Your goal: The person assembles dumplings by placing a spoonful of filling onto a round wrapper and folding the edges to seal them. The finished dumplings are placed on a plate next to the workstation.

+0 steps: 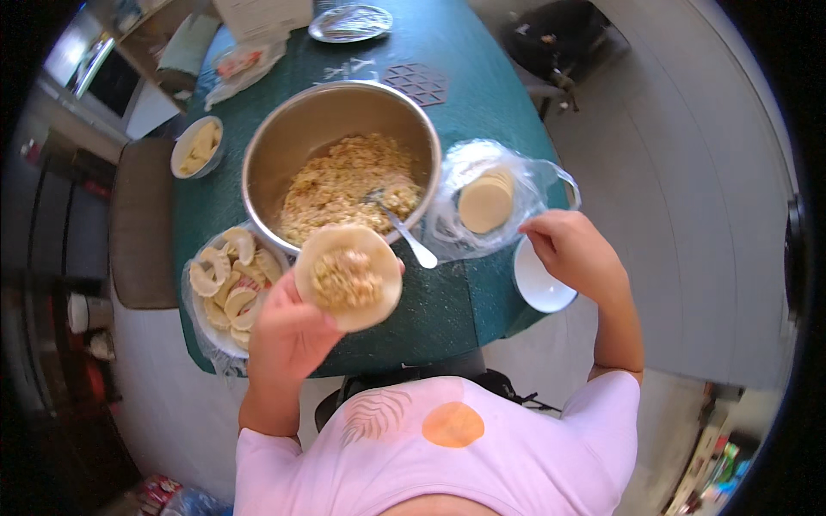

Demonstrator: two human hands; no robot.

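Observation:
Resting in my left hand [297, 331] is a round dumpling wrapper [307, 279], with a mound of minced filling [347, 277] at its middle. Behind it stands a large steel bowl [258, 142] of the same filling, and a spoon [417, 249] leans out over its near rim. My right hand [572, 254] hovers over a small white bowl [542, 288], thumb and fingertips pinched together; whether anything is between them is too small to make out. Just left of that hand, a stack of wrappers [486, 202] lies on a clear plastic bag [447, 232].
A plate of folded dumplings [228, 297] sits at the table's left edge. Farther back are a small bowl of pale pieces [198, 148], a plastic-covered plate [350, 23] and a dark lattice trivet [416, 83]. A brown chair [142, 224] stands left of the green-covered table [430, 318].

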